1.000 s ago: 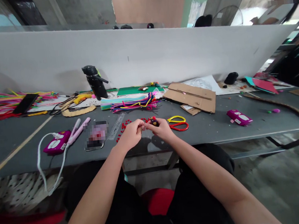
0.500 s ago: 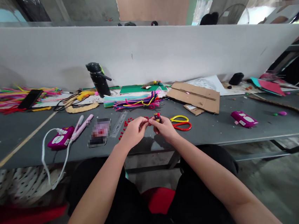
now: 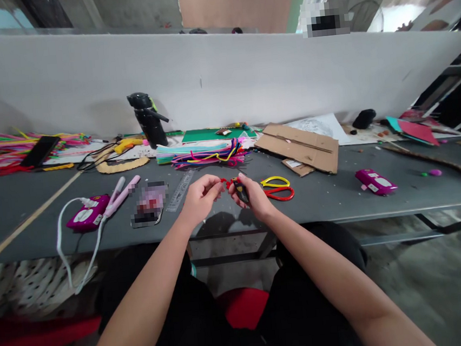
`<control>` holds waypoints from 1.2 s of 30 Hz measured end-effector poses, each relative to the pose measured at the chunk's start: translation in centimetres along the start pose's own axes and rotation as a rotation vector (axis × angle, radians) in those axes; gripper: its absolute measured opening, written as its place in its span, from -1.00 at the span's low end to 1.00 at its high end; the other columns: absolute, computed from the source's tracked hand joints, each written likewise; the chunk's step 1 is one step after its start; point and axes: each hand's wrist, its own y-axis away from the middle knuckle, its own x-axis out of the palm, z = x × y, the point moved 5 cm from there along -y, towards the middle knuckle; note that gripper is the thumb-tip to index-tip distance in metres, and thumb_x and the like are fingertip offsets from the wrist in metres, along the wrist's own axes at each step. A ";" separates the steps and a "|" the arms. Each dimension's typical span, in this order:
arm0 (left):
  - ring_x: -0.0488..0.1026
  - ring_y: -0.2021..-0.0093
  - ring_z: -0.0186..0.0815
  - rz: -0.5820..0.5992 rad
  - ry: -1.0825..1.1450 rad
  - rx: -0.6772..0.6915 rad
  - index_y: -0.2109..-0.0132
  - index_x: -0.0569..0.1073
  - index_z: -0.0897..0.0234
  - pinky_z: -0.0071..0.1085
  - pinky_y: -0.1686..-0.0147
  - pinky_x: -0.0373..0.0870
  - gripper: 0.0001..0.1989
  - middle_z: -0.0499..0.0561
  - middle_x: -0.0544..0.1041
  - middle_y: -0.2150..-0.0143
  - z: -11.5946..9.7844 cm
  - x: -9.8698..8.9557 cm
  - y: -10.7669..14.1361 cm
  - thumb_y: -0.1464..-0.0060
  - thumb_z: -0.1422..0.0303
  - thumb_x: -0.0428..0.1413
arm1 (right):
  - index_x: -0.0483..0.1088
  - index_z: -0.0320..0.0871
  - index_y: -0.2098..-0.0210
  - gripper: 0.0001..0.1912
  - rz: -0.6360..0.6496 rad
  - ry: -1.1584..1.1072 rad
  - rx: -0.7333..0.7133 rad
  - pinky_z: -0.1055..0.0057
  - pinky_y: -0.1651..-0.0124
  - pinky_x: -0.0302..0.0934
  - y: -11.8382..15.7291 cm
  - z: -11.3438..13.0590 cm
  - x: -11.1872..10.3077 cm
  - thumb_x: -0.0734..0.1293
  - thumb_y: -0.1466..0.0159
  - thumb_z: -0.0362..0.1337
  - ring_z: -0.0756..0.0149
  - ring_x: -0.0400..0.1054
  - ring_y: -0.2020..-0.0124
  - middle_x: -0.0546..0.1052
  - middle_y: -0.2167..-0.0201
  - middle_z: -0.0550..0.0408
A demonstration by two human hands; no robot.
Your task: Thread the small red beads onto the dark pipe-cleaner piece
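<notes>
Holds a small red piece (image 3: 225,181) in the air over the grey table (image 3: 323,205), between the two hands (too small to make out its exact shape). Pinches it on one side in the left hand (image 3: 200,197), with thumb and fingertips drawn narrow. Curls the right hand (image 3: 257,198) around a dark tool (image 3: 241,191) with yellow marks, close by the red piece; cannot tell from here whether also gripping the red piece with that hand.

Has scissors (image 3: 279,188) just beside the right hand, lying flat with one yellow handle and one red. Has a clear ruler (image 3: 180,191) near the left hand, then a phone (image 3: 150,204) (partly pixelated), then a pink iron (image 3: 123,196) at a purple pack (image 3: 90,215). Shows a bundle of coloured stems (image 3: 208,156) beyond the hands, with cardboard (image 3: 301,147) to its right. Shows a black bottle (image 3: 150,126) upright before a white partition (image 3: 246,79).
</notes>
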 end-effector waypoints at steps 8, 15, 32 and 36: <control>0.51 0.34 -0.32 0.162 0.242 -0.113 0.24 0.40 0.27 -0.42 0.37 0.49 -0.70 -0.02 0.54 0.32 0.4 1.4 0.3 -0.12 0.12 0.22 | 0.28 -0.14 0.59 -0.46 -0.012 0.043 -0.019 0.44 0.59 -0.13 0.2 -0.4 0.6 0.14 -0.30 0.13 0.46 -0.06 0.69 0.16 0.72 0.21; 0.59 0.29 -0.24 0.176 0.303 -0.166 0.23 0.39 0.26 -0.27 0.24 0.59 -0.67 0.02 0.60 0.29 0.7 1.5 0.4 -0.10 0.10 0.23 | 0.25 -0.12 0.59 -0.49 -0.074 0.270 -0.175 0.41 0.51 -0.01 0.3 -0.2 0.0 0.07 -0.36 0.02 0.37 0.12 0.59 0.30 0.64 0.11; 0.58 0.36 -0.24 0.125 0.254 -0.148 0.23 0.37 0.24 -0.21 0.25 0.62 -0.67 0.00 0.59 0.35 0.9 1.5 0.4 -0.11 0.08 0.22 | 0.27 -0.13 0.56 -0.40 -0.110 0.391 -0.243 0.40 0.45 0.04 0.7 -0.1 0.1 0.05 -0.39 0.15 0.33 0.19 0.53 0.36 0.59 0.10; 0.58 0.34 -0.23 0.111 0.248 -0.143 0.22 0.39 0.24 -0.22 0.25 0.62 -0.69 0.00 0.59 0.34 1.1 1.6 0.4 -0.13 0.09 0.20 | 0.27 -0.13 0.57 -0.34 -0.116 0.347 -0.218 0.41 0.47 0.02 0.5 -0.4 0.0 0.05 -0.36 0.25 0.35 0.14 0.55 0.32 0.62 0.12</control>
